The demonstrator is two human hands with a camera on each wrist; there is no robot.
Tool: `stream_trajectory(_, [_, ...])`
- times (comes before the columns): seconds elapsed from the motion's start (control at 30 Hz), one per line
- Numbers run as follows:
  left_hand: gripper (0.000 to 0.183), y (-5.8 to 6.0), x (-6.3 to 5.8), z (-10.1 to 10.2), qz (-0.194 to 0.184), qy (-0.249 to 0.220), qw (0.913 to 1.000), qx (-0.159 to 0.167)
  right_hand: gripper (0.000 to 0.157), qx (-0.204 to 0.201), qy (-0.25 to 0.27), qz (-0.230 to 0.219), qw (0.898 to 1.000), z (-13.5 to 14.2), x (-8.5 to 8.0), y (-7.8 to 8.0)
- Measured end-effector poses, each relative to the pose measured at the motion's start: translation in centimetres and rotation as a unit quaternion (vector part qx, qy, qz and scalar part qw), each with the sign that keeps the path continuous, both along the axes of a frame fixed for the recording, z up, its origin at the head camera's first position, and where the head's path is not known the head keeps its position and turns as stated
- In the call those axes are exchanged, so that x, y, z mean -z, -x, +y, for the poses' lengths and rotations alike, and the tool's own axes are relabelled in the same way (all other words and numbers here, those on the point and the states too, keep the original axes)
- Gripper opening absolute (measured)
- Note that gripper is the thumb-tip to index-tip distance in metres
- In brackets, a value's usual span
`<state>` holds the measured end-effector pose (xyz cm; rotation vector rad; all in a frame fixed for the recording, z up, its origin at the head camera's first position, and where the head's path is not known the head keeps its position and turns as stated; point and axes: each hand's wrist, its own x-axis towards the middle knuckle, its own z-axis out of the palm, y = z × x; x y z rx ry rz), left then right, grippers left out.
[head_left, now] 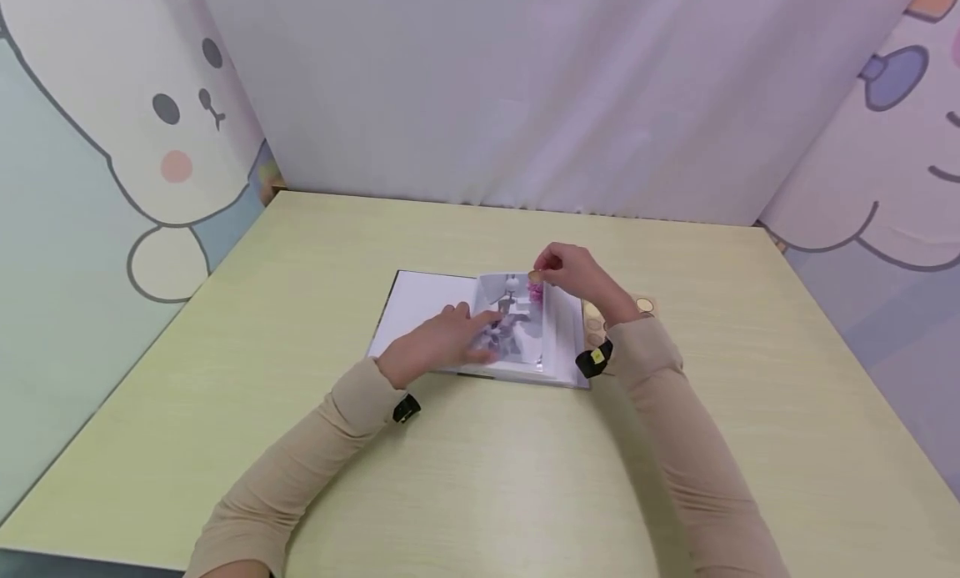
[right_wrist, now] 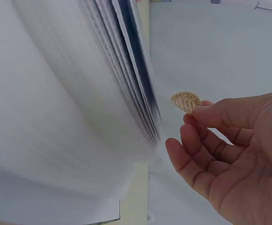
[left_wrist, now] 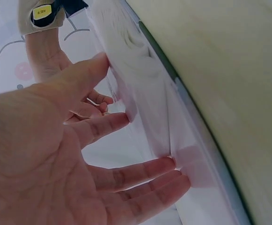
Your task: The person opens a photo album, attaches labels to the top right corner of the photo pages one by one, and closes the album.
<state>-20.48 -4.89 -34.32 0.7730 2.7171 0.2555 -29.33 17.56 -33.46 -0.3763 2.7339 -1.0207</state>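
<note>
An open photo album [head_left: 420, 299] with white pages lies on the table, a picture in a clear sleeve [head_left: 525, 336] showing on its right side. My right hand [head_left: 576, 271] pinches a small round tan sticker [right_wrist: 186, 101] between thumb and index finger, over the top right corner of that page. Printed lettering runs round the sticker in the right wrist view. My left hand [head_left: 442, 338] rests on the album with its fingers [left_wrist: 140, 173] extended, the tips touching the pages.
A sheet of round stickers [head_left: 596, 328] lies to the right of the album, partly covered by my right forearm. The pale wooden table [head_left: 225, 394] extends to a white curtain [head_left: 510, 94] at the back. Cartoon-printed panels [head_left: 97, 144] stand at both sides.
</note>
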Motion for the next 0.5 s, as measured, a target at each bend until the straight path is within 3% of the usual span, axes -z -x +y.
stream_trajectory(0.5, [0.066,-0.12,-0.2,0.15,0.002,0.005,1.0,-0.002,0.015,-0.006,-0.027,-0.022,0.999,-0.57,1.06,0.94])
